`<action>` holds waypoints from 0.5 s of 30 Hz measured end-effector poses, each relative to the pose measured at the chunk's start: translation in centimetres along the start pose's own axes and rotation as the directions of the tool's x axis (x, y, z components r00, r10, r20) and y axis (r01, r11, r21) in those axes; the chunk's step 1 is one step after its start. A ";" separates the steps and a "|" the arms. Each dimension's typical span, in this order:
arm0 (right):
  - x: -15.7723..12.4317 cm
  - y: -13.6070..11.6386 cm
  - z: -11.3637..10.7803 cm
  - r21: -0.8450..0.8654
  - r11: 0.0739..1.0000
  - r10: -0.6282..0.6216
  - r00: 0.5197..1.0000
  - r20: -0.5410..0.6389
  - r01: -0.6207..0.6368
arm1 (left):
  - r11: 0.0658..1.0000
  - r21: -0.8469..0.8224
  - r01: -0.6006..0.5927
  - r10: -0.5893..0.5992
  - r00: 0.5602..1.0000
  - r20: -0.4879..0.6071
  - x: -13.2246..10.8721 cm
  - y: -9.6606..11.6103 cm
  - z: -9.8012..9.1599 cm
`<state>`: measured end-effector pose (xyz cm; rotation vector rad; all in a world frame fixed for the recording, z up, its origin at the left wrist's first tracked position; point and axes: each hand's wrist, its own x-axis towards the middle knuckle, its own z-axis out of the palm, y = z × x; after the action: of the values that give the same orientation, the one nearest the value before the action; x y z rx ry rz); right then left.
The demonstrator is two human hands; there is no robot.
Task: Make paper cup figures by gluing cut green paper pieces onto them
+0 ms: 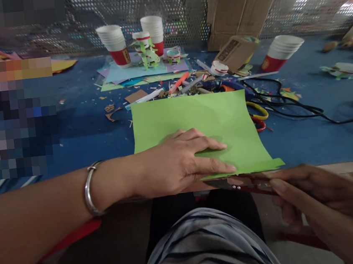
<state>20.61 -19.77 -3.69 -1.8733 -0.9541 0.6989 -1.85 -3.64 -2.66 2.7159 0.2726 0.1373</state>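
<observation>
A light green paper sheet lies on the blue table, its near edge hanging over the table's front. My left hand, with a silver bangle on the wrist, rests flat on the sheet with fingers stretched out, pressing it down. My right hand sits below the table's front edge at the lower right, fingers wrapped round red-handled scissors. The blades lie along the sheet's near edge, just under my left fingertips.
Behind the sheet lie pens, paper scraps, more scissors and a black cable. Stacks of red-and-white paper cups stand at the back with a tipped stack, coloured paper and a cardboard box. A blurred area fills the left.
</observation>
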 end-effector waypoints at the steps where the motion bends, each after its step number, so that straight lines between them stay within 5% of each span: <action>1: 0.0 0.0 0.0 -0.004 1.000 -0.006 1.000 0.003 0.006 | 1.000 0.000 0.000 0.000 1.000 0.002 0.0 0.0 0.0; 15: -0.5 0.1 0.9 0.030 0.999 -0.037 0.995 0.098 0.034 | 1.000 -0.014 0.001 0.000 1.000 0.026 0.0 0.0 -0.2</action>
<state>19.71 -19.82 -4.17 -1.8071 -1.0325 0.7852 -1.85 -3.60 -2.50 2.7013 0.2640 0.1036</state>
